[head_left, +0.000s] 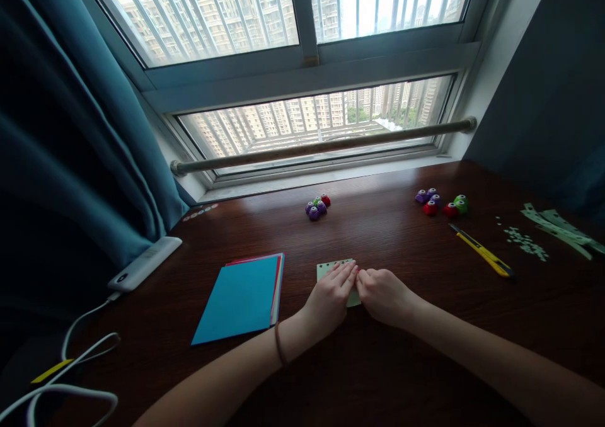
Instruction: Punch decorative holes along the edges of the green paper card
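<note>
A small pale green sheet of paper [329, 267] with a row of punched holes along its top edge lies on the dark wooden table [387, 364]. My left hand [329, 300] rests flat on it, fingers pressed down. My right hand [384, 296] meets the left at the sheet's right edge, fingers curled onto the paper, with a bit of something red barely showing between the fingertips. Most of the sheet is hidden under both hands.
A stack of coloured paper [243, 298], blue on top, lies to the left. Small paper punches sit at the back centre [317, 206] and back right [442, 203]. A yellow utility knife [482, 250], green strips [560, 230] and confetti [522, 240] lie right. A white power bank [144, 262] with cables is far left.
</note>
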`<state>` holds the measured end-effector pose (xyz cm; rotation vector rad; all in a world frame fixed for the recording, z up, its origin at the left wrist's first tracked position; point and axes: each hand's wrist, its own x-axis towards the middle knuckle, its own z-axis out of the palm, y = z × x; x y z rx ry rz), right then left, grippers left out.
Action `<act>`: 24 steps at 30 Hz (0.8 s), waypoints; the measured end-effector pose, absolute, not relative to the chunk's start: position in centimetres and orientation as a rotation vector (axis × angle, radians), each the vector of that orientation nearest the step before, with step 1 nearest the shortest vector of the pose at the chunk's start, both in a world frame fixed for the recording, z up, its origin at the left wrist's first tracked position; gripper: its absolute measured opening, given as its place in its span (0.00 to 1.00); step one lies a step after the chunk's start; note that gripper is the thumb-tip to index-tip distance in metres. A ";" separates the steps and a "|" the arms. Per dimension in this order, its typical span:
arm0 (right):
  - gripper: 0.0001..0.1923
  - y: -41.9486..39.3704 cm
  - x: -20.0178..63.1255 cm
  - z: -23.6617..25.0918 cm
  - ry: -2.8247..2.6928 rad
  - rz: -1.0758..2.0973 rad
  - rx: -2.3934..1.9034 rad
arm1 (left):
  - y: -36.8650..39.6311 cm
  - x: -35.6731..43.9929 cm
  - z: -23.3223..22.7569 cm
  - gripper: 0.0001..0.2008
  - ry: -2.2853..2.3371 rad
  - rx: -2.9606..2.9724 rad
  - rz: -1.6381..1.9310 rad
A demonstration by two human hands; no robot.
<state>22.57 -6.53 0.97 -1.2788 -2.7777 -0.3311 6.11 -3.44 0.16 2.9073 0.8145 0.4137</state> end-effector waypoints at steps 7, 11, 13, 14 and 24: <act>0.09 -6.4 23.3 0.6 -2.662 -0.256 -1.271 | -3.7 6.1 0.1 0.25 0.846 2.822 0.554; 0.09 -6.0 23.8 0.6 -2.442 -0.083 -1.280 | -3.3 5.7 -0.2 0.23 0.854 2.779 0.605; 0.07 -5.7 24.0 0.5 -2.339 -0.007 -1.282 | -3.2 5.4 -0.5 0.26 0.873 2.721 0.600; 0.08 -5.6 24.1 0.4 -2.303 0.044 -1.266 | -3.1 5.3 -0.6 0.28 0.891 2.683 0.597; 0.15 -3.0 26.6 -0.4 -1.626 0.668 -1.270 | -2.9 4.9 -1.5 0.32 0.985 2.540 0.568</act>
